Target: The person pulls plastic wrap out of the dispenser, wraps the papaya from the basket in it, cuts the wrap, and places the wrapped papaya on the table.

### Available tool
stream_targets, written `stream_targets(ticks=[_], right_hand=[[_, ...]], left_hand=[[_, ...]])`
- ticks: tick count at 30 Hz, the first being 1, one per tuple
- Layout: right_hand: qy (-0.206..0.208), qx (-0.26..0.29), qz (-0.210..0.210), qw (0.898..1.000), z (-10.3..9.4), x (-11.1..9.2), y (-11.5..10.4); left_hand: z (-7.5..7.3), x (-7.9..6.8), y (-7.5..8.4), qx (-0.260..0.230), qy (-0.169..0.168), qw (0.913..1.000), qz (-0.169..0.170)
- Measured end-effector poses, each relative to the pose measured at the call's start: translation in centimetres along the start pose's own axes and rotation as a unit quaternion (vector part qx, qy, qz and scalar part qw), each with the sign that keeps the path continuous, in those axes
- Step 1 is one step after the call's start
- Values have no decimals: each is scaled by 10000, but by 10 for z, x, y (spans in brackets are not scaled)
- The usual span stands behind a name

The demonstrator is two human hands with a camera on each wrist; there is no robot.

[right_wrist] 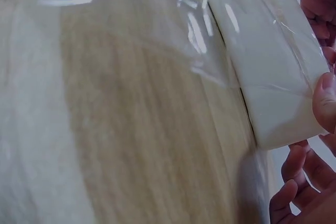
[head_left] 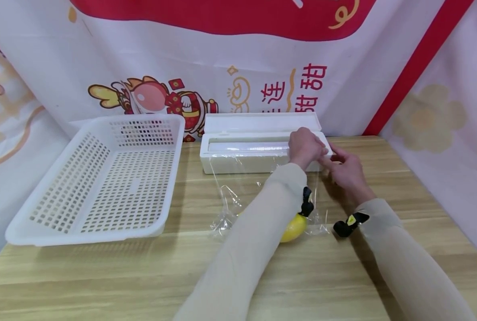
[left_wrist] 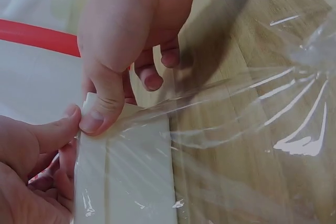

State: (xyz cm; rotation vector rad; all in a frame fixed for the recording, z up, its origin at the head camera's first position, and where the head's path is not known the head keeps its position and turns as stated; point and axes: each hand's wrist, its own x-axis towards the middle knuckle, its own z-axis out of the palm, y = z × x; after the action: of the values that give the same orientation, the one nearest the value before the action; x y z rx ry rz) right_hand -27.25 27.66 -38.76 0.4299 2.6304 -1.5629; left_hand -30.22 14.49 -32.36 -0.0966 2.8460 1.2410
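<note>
Film (left_wrist: 302,142) at the near side of the box (head_left: 244,165) is clear, thin plastic, highly glossy and creased. The box is smooth white plastic, low sheen. Basket (head_left: 98,236) at left: perforated plastic, smooth. Worktop (head_left: 302,285) shows wood grain, satin finish. Far backdrop (head_left: 238,58) and the sleeves (head_left: 242,245): matt cloth.

box (head_left: 258,122): white | film (head_left: 238,187): clear | fruit (head_left: 294,229): yellow | basket (head_left: 176,169): white | tabletop (head_left: 122,285): tan wood-grain
</note>
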Motion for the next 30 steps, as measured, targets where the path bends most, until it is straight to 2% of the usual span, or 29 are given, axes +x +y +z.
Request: stream_targets(ticks=[9, 18, 30], right_hand=[[-134, -361, -113, 9992, 2, 1, -3], [-71, -689, -276, 9972, 2, -1, -4], [-101, -593, -472, 9971, 2, 1, 1]], left_hand=[[0, 2, 4, 63, 3, 9997, -244], [-2, 1, 8, 140, -33, 9995, -270], [-10, -2, 3, 641, -173, 9978, 77]])
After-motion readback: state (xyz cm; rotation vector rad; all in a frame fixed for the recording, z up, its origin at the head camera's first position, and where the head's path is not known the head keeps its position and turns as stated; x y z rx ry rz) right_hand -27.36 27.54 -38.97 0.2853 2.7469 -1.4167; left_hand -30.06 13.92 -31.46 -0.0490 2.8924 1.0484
